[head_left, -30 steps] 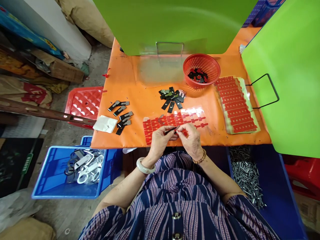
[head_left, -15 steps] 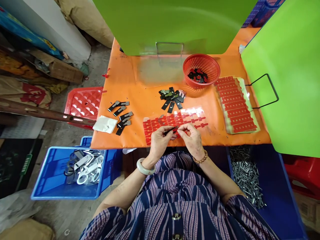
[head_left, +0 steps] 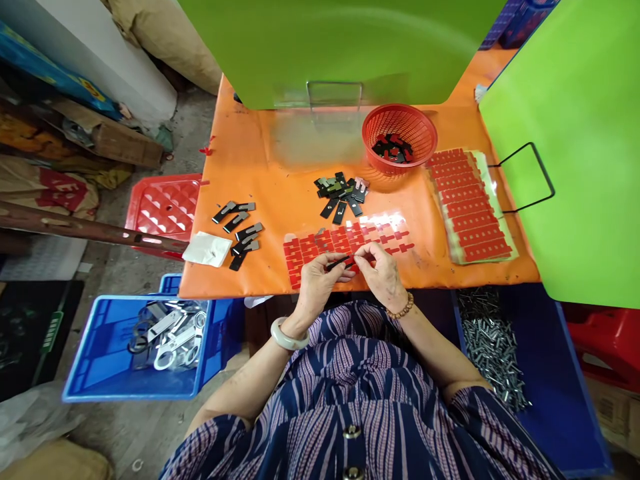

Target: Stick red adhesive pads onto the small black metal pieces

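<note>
My left hand (head_left: 318, 283) grips a narrow black flat piece (head_left: 338, 263) between thumb and fingers, above the front edge of the table. Close by on the right, my right hand (head_left: 384, 275) is closed in a pinch at the piece's end; what its fingertips hold is too small to make out. Under both hands lies a sheet of red cut-out stickers (head_left: 294, 257), partly hidden by them. Just beyond is a heap of black flat pieces (head_left: 340, 212). More black pieces with grey ends (head_left: 248, 231) lie to the left, beside a folded white paper (head_left: 207, 249).
A red plastic basket (head_left: 371, 151) holding black and red pieces stands at the back. To the right lies a stack of red sticker sheets (head_left: 473, 210). Green boards (head_left: 340, 47) rise behind and at right. Below the table are blue bins (head_left: 80, 353) with metal parts.
The view has shifted slightly. My right fingertips have drawn a little away from the black piece, so more of it shows in my left hand. Everything on the table stays put.
</note>
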